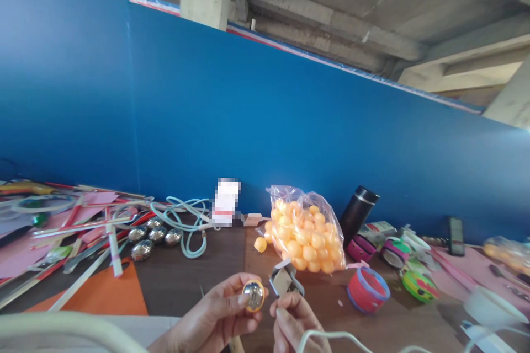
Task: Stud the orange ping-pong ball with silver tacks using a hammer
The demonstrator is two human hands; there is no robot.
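A: Where is the shiny silver ball (253, 295)?

B: At the lower middle of the frame, in the person's left hand (232, 308). The grip is narrow there, with the thumb and fingers closed on the ball, and an orange-gold edge shows round it.

A: And the right hand (296, 321)?

B: Just beside it, to the right. Its grip is narrow too, pinching the lower end of a grey flat-faced piece (285, 281) that sticks up above the fingertips. The ball and the grey piece are apart. A pale cord (331, 335) crosses in front of that hand at the bottom edge.

A: What lies beyond the hands?

B: On the brown desk (178, 278), a clear bag (308, 234) full of orange balls sits right of centre, with one loose orange ball (260, 244) just to its left. A black bottle (359, 210) leans at the bag's right, and nearer is a round red piece with a blue rim (367, 291).

A: And on the left?

B: A cluster of silver balls (157, 234), beside a loosely coiled light-blue cord (194, 251). An orange sheet (128, 289) lies nearer, at the lower left. Behind everything, a blue panel (248, 116) spans the frame.
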